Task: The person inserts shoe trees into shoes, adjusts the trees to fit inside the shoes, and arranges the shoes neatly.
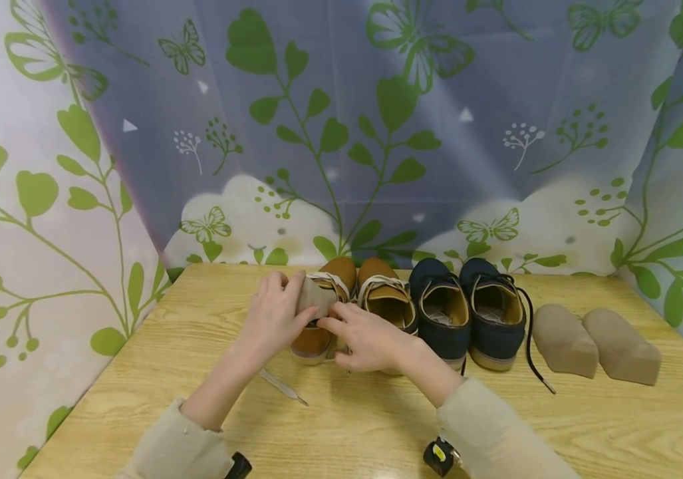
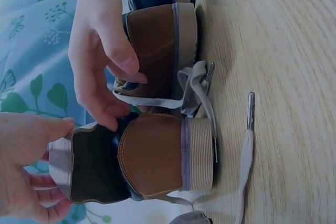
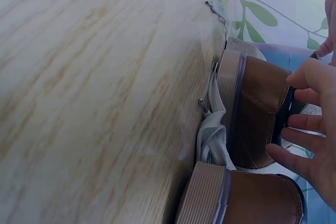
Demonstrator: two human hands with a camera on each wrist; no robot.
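Observation:
My left hand (image 1: 275,309) grips a beige moulded shoe insert (image 2: 60,163), thumb on one side and fingers on the other. The insert's dark hollow side shows in the left wrist view, and its lower end is at the opening of the leftmost brown shoe (image 2: 155,153). My right hand (image 1: 371,339) has its fingers spread, with fingertips touching that shoe's collar (image 3: 283,103). How far the insert reaches inside is hidden. Beside it stands the second brown shoe (image 1: 386,313), its pale shoelace (image 3: 212,135) bunched between the two heels.
Two navy shoes (image 1: 439,306) stand right of the brown pair, a dark lace (image 1: 533,346) trailing onto the wooden table (image 1: 341,432). Two more beige moulded inserts (image 1: 565,339) lie at the right. A loose pale lace end (image 1: 284,386) lies near my left wrist.

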